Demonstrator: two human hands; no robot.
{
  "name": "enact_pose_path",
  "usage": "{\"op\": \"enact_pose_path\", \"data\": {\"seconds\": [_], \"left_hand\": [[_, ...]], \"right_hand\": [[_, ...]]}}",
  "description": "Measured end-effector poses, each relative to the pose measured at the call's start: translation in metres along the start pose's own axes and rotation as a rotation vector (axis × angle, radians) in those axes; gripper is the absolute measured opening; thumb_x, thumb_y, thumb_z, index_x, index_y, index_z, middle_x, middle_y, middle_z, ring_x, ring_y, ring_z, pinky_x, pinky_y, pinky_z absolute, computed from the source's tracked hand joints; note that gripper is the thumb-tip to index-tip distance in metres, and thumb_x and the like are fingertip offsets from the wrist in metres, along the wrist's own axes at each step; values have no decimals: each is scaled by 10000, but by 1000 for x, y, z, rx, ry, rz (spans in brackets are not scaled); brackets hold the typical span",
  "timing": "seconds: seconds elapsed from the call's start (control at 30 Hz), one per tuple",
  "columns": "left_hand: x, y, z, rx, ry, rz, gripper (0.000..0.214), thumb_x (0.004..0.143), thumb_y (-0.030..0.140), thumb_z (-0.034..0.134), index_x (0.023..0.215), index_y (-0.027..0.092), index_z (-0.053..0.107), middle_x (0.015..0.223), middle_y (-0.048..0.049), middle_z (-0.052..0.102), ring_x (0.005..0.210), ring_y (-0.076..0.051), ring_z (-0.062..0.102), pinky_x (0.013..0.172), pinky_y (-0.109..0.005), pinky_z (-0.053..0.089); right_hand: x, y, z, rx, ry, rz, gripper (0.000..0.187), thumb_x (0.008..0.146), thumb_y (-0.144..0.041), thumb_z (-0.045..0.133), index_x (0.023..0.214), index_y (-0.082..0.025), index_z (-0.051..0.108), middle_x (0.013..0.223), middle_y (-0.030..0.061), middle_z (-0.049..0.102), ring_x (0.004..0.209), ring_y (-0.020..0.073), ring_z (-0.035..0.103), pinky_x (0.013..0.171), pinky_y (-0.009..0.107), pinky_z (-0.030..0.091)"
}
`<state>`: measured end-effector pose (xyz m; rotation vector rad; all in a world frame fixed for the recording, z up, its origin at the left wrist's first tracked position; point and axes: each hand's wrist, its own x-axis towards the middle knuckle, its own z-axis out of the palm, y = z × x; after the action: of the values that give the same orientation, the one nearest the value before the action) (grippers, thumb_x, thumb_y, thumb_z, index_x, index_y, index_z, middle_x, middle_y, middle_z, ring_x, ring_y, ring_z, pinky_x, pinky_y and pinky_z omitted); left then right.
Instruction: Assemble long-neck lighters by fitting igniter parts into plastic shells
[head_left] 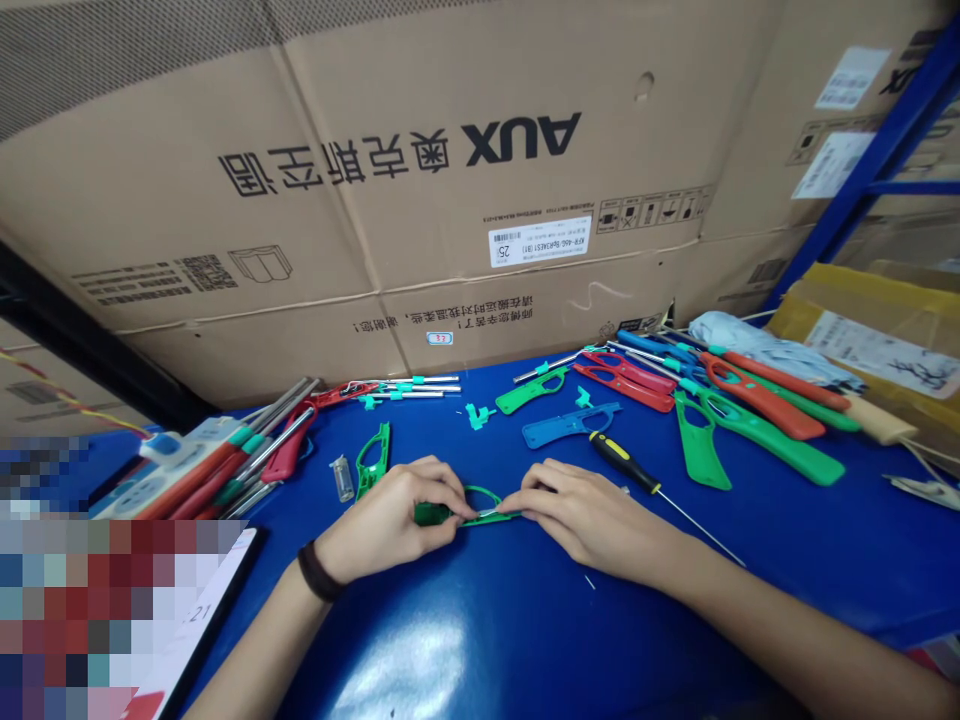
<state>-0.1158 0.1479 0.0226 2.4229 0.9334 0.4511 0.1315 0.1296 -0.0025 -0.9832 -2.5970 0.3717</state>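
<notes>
My left hand (390, 520) and my right hand (585, 510) meet over the blue table, both shut on a green plastic lighter body (469, 508). Its thick end sits in my left fingers, and my right fingertips pinch its thin end, where a small metal part shows. Part of the body is hidden by my fingers. A screwdriver with a yellow and black handle (626, 462) lies just beyond my right hand, not touching it. Near my left hand lie a small clear cylinder (343, 478) and an open green lighter shell (373, 460).
Blue and green shells (570, 425), teal clips (476, 415) and metal tubes (409, 388) lie ahead on the blue table (480, 640). Red and green lighters (765, 400) lie at right, more (202, 470) at left. A cardboard carton (465, 180) stands behind.
</notes>
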Motion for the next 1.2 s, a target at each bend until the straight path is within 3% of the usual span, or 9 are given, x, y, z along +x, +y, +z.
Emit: {"op": "enact_pose_path", "data": {"seconds": [0.5,0.9,1.07,1.2], "left_hand": [[0,5,-3,-24,23,-35,100,732,143,648,803,198,691,862,-25,680,834,-163,615,781,-285,487],[-1,1,0,27,30,10,75,782,191,640,812,207,707,872,-32,683,832,-160,612,777,-281,492],[-1,1,1,38,19,0,93,784,169,633,793,205,718,873,-27,689,831,-156,616,778,-277,494],[-1,0,1,28,19,-1,96,787,159,630,800,207,713,867,-21,689,835,-154,617,780,-270,488]], "right_hand": [[1,-4,2,-83,-14,-3,333,902,-83,425,1139,-248,590,943,54,560,847,175,530,740,300,435],[2,-8,4,-117,-43,20,376,873,-55,428,1148,-266,575,947,55,525,847,182,508,764,322,421],[0,-8,5,-63,-26,26,363,885,-65,418,1141,-262,583,964,59,527,891,185,507,806,338,411],[1,-12,2,63,57,25,271,910,-185,480,1143,-275,584,1047,55,535,1001,190,500,887,359,377]]}}
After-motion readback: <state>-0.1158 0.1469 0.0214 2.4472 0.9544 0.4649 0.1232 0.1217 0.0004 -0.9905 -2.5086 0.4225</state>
